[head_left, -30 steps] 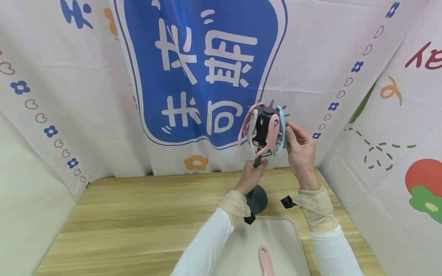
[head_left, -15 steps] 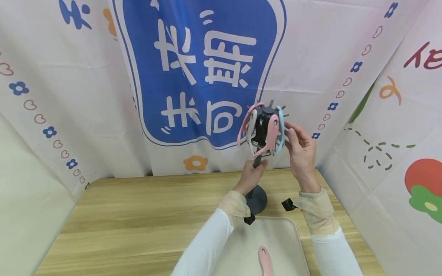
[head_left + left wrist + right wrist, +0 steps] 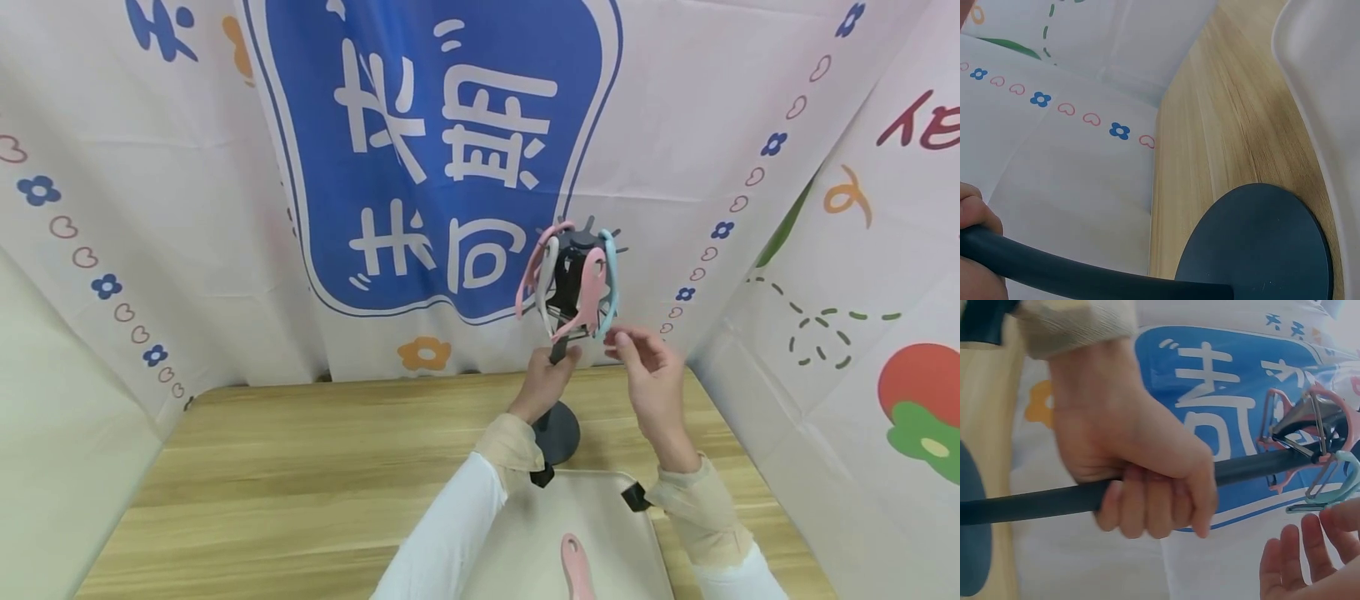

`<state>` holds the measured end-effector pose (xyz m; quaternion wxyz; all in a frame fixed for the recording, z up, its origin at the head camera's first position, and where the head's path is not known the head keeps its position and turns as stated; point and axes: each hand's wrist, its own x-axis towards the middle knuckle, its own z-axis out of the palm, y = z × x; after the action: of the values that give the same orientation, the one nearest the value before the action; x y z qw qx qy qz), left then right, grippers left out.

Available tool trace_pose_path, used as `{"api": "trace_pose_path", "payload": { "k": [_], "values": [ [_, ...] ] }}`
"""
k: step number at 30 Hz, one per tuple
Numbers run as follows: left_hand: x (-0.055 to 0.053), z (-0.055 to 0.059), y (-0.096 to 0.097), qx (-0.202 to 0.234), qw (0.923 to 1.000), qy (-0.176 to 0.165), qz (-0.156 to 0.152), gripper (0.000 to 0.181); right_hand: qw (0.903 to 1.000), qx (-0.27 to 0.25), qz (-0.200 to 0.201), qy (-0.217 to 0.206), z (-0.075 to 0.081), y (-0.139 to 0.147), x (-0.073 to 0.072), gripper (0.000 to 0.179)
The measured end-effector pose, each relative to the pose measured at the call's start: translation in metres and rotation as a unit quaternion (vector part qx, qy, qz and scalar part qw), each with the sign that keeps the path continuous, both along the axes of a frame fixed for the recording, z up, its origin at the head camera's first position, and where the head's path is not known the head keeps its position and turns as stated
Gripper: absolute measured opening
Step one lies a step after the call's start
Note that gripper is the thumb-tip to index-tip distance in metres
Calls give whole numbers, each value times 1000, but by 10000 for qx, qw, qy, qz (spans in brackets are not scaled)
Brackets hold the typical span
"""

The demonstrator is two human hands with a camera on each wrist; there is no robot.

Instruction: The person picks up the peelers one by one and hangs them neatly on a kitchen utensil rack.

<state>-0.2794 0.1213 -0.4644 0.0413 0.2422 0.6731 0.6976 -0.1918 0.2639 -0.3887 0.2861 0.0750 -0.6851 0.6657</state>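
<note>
A dark stand holds several hanging peelers at its top. On its right side hangs a light blue peeler [image 3: 611, 283], with a pink peeler [image 3: 592, 287] beside it and a grey-white one [image 3: 547, 279] further left. My left hand [image 3: 546, 382] grips the stand's pole [image 3: 1035, 503] below the peelers, its fingers wrapped round in the right wrist view. My right hand [image 3: 651, 375] is just below and right of the light blue peeler, fingers loosely bent. In the right wrist view its fingertips [image 3: 1313, 534] lie close to that peeler's blade end; contact cannot be made out.
The stand's round base [image 3: 558, 433] rests on the wooden table [image 3: 315, 467]. In front of it lies a beige tray [image 3: 517, 533] with a pink handle [image 3: 576, 567] in it, cut off by the frame. Printed cloth [image 3: 675, 125] hangs behind and at the sides.
My right hand has come down and away from the light blue peeler's side, which stays hanging on the stand. My left hand keeps its place on the pole.
</note>
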Motion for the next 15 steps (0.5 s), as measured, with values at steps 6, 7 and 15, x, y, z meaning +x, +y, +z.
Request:
{"api": "trace_pose_path", "payload": {
  "k": [6,7,15],
  "values": [
    [0,0,1,-63,10000,9,43,56,9933,1085,329,-242,-29,-2,30,15],
    [0,0,0,-72,10000,1,42,56,9907,1268,407,-296,-33,-3,36,14],
    [0,-1,0,-81,10000,4,12,56,9572,2652,660,-951,-63,-7,76,10]
  ]
}}
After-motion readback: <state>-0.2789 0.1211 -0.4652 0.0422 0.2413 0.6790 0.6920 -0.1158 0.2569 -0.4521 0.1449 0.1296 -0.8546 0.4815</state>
